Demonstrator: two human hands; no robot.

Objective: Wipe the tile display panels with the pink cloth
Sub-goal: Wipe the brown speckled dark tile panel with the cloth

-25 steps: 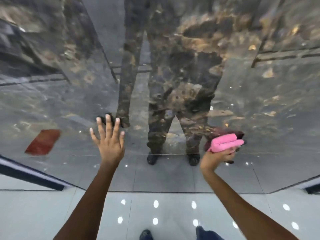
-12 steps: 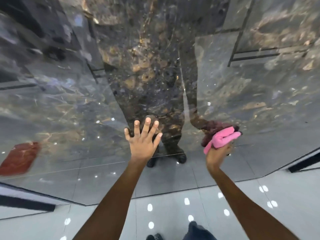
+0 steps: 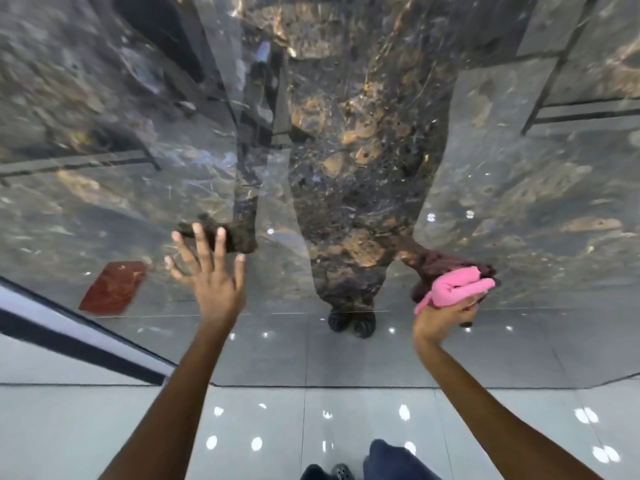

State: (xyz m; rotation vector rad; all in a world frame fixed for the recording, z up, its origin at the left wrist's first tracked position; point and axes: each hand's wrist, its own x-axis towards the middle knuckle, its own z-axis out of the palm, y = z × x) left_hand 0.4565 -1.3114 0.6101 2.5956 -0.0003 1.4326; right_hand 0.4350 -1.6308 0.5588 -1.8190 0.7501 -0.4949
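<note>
A glossy dark marble tile display panel [image 3: 512,188] stands upright in front of me and fills most of the view, mirroring my body and the floor. My left hand [image 3: 207,271] lies flat against its lower part with the fingers straight and spread. My right hand [image 3: 446,313] grips a bunched pink cloth [image 3: 457,289] and holds it against the panel's lower right area, where the cloth's dark reflection meets it.
The panel's bottom edge meets a shiny grey tiled floor [image 3: 104,427] dotted with light reflections. A dark-and-white frame edge [image 3: 69,341] runs diagonally at the lower left. A red tile reflection [image 3: 112,287] shows low on the left. My shoes [image 3: 332,472] are at the bottom.
The view has swung back to the right, so the left frame edge shows more again. My left hand stays flat on the panel. The right hand with the cloth stays at about the same height.
</note>
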